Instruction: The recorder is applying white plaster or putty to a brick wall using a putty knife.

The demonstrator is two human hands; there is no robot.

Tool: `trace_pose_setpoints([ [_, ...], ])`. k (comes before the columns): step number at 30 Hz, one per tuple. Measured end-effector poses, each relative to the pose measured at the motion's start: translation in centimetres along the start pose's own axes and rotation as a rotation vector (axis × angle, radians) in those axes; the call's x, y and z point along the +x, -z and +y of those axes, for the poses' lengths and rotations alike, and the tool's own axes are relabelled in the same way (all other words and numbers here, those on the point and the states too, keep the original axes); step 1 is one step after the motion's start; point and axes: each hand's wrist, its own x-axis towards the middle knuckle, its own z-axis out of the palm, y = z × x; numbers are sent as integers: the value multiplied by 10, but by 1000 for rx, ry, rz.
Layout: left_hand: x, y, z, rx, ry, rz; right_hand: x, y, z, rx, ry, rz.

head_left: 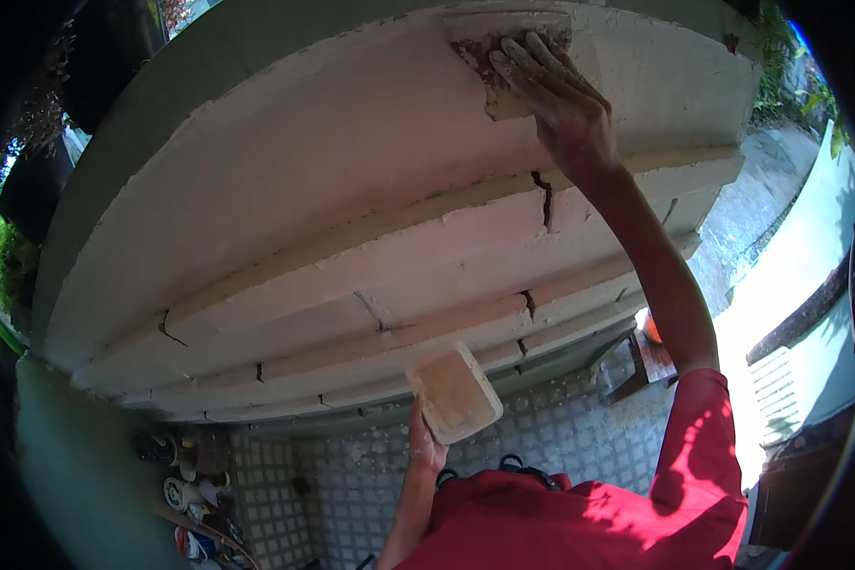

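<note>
My right hand reaches up to the top right of a pale plastered surface. Its fingers lie stretched over a flat, putty-smeared spreader, pressing it to the surface; the thumb side is partly hidden. Lower down, at the middle, my left hand grips the edge of a pale rectangular tub. A whitish-tan layer coats the inside of the tub. Under the broad surface run stepped ledges, with a dark crack below my right forearm.
Grey patterned tiles cover the floor below. Assorted containers crowd the lower left beside a green wall. A small wooden stool with an orange object on it stands right of the ledges. Plants show at the upper right.
</note>
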Motion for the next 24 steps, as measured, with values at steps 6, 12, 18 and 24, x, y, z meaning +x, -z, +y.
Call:
trace_pose_setpoints([
  [6, 2, -8, -4, 2, 31, 2, -37, 30, -20, 130, -88, -167],
  [12, 1, -14, -3, -6, 19, -8, -29, 69, -18, 168, -78, -218],
  [18, -1, -11, -5, -36, 2, -28, 2, 44, -41, 50, -623, 53],
  [24, -3, -12, 1, -44, -3, -11, 36, 14, -132, 264, -486, 56],
])
